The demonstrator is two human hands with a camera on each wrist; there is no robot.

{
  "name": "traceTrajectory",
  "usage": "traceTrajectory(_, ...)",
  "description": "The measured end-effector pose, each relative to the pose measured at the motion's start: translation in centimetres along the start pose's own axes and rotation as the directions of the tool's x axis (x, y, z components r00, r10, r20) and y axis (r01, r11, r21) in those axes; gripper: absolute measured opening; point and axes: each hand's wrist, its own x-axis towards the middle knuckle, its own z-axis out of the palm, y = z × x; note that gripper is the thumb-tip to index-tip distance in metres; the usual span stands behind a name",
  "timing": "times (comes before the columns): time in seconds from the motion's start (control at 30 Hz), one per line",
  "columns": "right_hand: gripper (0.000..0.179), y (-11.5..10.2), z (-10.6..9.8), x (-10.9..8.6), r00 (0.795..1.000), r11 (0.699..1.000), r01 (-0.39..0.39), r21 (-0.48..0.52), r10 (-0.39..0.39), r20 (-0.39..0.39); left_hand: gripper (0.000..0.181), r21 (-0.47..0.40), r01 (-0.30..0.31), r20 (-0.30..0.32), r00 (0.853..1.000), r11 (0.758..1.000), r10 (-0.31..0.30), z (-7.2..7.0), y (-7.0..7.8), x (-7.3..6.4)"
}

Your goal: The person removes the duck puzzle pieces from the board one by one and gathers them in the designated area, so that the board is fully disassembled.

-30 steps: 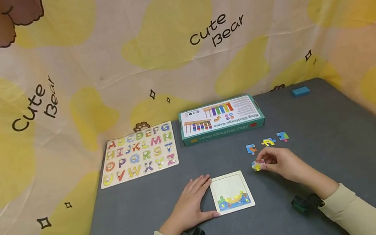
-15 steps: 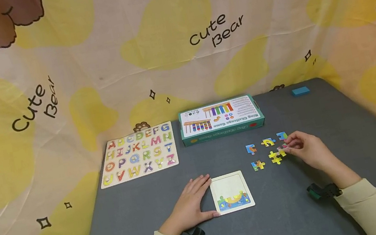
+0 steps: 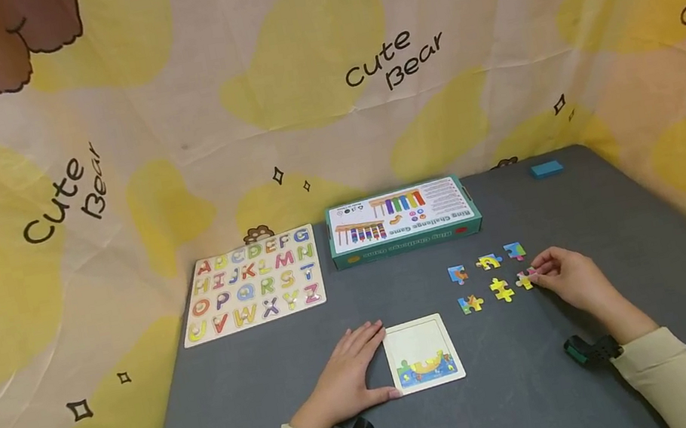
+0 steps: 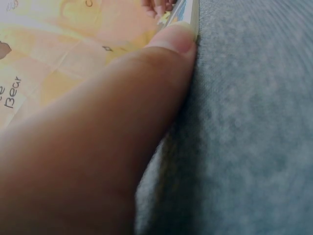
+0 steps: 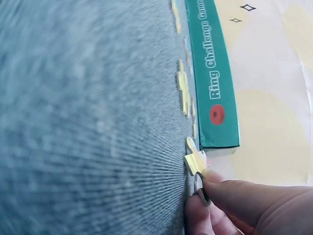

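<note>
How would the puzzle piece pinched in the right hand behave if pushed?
The puzzle piece is probably stiff, showing no sag in the right hand. It looks small and thin, so likely light. Its flat shape suggests sliding rather than rolling.

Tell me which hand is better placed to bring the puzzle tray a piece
Probably the right hand: it pinches a yellow-and-pink piece near other loose pieces, while the left hand rests against the puzzle tray.
</note>
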Motion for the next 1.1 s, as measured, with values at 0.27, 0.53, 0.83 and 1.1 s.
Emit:
traceTrajectory(0.27, 0.022, 0.0, 0.4, 0.3, 0.999, 0.999, -0.006, -0.040, 0.005, -0.036, 0.101, -0.003, 0.006, 0.001, 1.000, 1.000, -0.006, 0.0, 0.0, 0.2)
traceTrajectory(0.53, 0.023, -0.1, 0.7, 0.2, 0.999, 0.997, 0.003, -0.082, -0.007, -0.048, 0.101, 0.001, -0.003, -0.001, 1.000, 1.000, 0.003, 0.1, -0.1, 0.1)
traceTrajectory(0.83, 0.024, -1.1, 1.1, -0.1, 0.998, 0.995, 0.001, -0.097, -0.006, -0.054, 0.101, 0.003, -0.007, -0.004, 1.000, 1.000, 0.007, 0.4, -0.2, 0.1)
traceTrajectory(1.1, 0.018, -4.9, 3.2, -1.2, 0.983, 0.988, 0.104, -0.117, -0.120, -0.137, 0.101, -0.001, -0.002, -0.004, 1.000, 1.000, 0.002, 0.4, -0.2, 0.1)
